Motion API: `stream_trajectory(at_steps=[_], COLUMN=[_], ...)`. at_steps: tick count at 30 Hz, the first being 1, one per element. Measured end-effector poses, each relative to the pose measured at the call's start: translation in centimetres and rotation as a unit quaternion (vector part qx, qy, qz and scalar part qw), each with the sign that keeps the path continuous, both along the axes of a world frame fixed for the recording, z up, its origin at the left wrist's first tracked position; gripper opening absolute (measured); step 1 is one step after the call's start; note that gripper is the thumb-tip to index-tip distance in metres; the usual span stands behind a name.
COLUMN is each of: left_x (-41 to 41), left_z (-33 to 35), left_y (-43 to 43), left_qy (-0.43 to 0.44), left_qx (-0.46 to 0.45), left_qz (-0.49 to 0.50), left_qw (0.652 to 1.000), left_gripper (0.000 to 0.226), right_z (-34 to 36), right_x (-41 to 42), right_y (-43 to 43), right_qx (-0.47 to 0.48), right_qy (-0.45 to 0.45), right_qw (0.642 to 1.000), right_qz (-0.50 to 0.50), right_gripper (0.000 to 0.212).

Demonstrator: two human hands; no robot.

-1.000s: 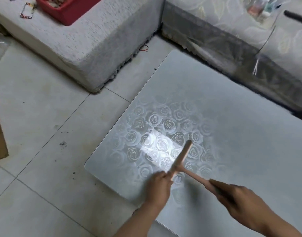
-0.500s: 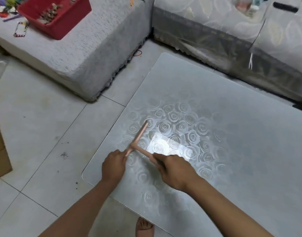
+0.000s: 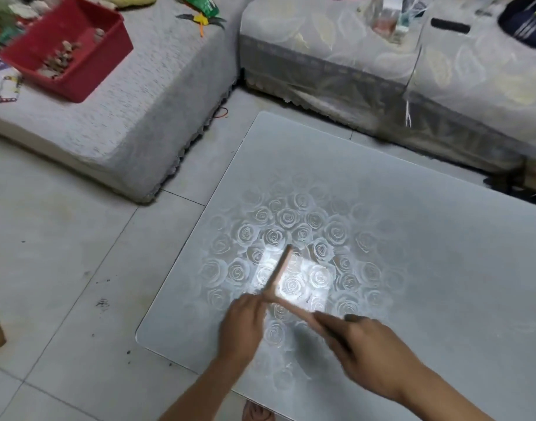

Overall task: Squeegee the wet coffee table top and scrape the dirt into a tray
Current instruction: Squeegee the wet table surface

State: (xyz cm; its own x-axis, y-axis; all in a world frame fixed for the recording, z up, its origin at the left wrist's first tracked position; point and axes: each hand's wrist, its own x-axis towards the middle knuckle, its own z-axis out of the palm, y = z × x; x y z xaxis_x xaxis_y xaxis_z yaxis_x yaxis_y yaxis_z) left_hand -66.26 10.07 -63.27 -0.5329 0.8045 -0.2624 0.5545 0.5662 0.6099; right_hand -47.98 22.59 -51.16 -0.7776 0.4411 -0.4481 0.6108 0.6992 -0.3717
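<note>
A pink T-shaped squeegee (image 3: 280, 273) lies with its blade on the rose-patterned glass coffee table top (image 3: 412, 238), over a bright reflection. My right hand (image 3: 369, 350) grips the squeegee's handle, which runs down and right from the blade. My left hand (image 3: 242, 325) holds the near end of the blade with its fingertips. The red tray (image 3: 69, 47), holding bits of dirt and small stones, stands on the grey sofa seat at the upper left, far from the table.
A grey sofa seat (image 3: 145, 95) stands left of the table and a lace-covered sofa (image 3: 412, 71) with bottles and a remote behind it. Dark dirt specks (image 3: 102, 303) lie on the tiled floor. A bare foot (image 3: 256, 411) shows under the table's near edge.
The squeegee swept left toward the table's edge, then came back to the right. Both hands moved with it. The camera view tilted up, showing more of the tray and sofa.
</note>
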Motion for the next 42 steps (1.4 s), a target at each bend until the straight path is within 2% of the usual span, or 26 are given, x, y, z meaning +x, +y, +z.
stream_trajectory(at_steps=[2,5,6,10,14,17,21,25,29,32,35,38,42], left_x=[-2.4,-3.7,-3.6,-1.2,3.6,6.4,8.7,9.7,11.0,12.3,13.4,14.2,14.3], left_z=[0.3,0.5,0.3,-0.2,0.4,0.8,1.2,1.1,1.2,1.3,1.6,1.8,1.3], left_y=[-2.5,-4.9,-5.3,-4.6,-2.4,-1.0,0.7,1.9,3.9,5.7,7.7,9.6,11.6], left_qy=[0.041,0.055,0.058,0.061,0.048,0.045,0.066,0.082,0.091,0.094,0.087,0.082,0.059], left_qx=[-0.015,-0.095,-0.117,-0.169,-0.209,-0.243,-0.277,-0.298,-0.312,-0.317,-0.324,-0.328,-0.297], left_qz=[0.014,0.027,0.028,0.002,-0.037,-0.049,-0.054,-0.040,-0.056,-0.067,-0.081,-0.092,-0.074], left_qw=[0.999,0.994,0.991,0.984,0.976,0.968,0.957,0.950,0.944,0.941,0.939,0.937,0.950], left_gripper=[0.022,0.045,0.045,0.043,0.049,0.052,0.052,0.049,0.055,0.054,0.053,0.053,0.055], right_z=[-1.7,-3.9,-4.4,-3.9,-0.1,1.2,0.0,-2.6,-3.9,-2.7,-0.7,0.7,-0.5], right_x=[-2.2,-2.7,-1.6,8.6,18.0,17.3,10.7,6.0,14.1,23.2,28.7,28.2,19.0], right_y=[-1.5,-2.4,-2.2,1.7,7.6,9.0,8.0,7.6,12.2,16.0,17.9,18.5,19.8], right_qx=[-0.005,0.002,0.003,0.035,0.081,0.083,0.068,0.038,0.031,0.033,0.058,0.080,0.115], right_qy=[-0.003,-0.035,-0.041,-0.092,-0.152,-0.117,-0.023,-0.013,-0.029,-0.062,-0.090,-0.078,-0.006], right_qw=[1.000,0.999,0.999,0.995,0.983,0.990,0.996,0.997,0.999,0.997,0.993,0.994,0.991], right_qz=[0.025,0.030,0.023,-0.027,-0.065,-0.011,0.057,0.059,0.002,-0.043,-0.045,0.003,0.060], right_gripper=[0.044,0.044,0.045,0.052,0.043,0.037,0.027,0.022,0.032,0.034,0.037,0.036,0.027])
